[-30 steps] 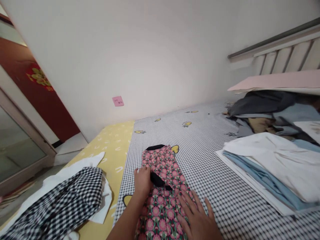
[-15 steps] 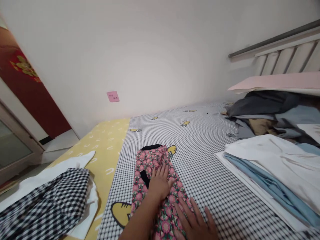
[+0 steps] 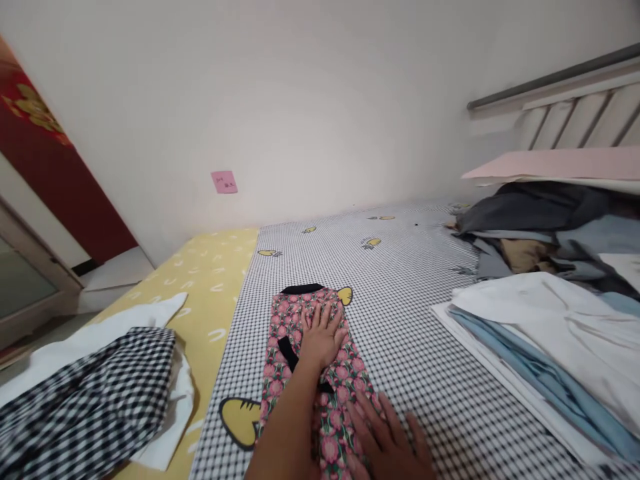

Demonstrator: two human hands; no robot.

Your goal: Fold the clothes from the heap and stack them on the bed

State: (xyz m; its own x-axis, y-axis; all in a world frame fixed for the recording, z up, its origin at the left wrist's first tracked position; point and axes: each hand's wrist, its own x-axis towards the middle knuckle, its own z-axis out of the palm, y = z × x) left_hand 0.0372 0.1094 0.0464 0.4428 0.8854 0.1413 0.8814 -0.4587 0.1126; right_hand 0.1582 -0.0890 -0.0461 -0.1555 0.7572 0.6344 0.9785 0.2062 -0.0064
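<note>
We rest our left hand point(image 3: 323, 340) flat, its fingers apart, on the floral garment point(image 3: 287, 310), which lies on the checked bedsheet point(image 3: 415, 300) near the yellow strip point(image 3: 213, 277) along its left edge. Our right hand point(image 3: 393, 440), fingers apart too, lies over the garment's right side.

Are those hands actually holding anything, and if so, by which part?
Nothing is gripped: the left hand lies flat on the flowered garment; the right hand rests open at its right edge.
</note>
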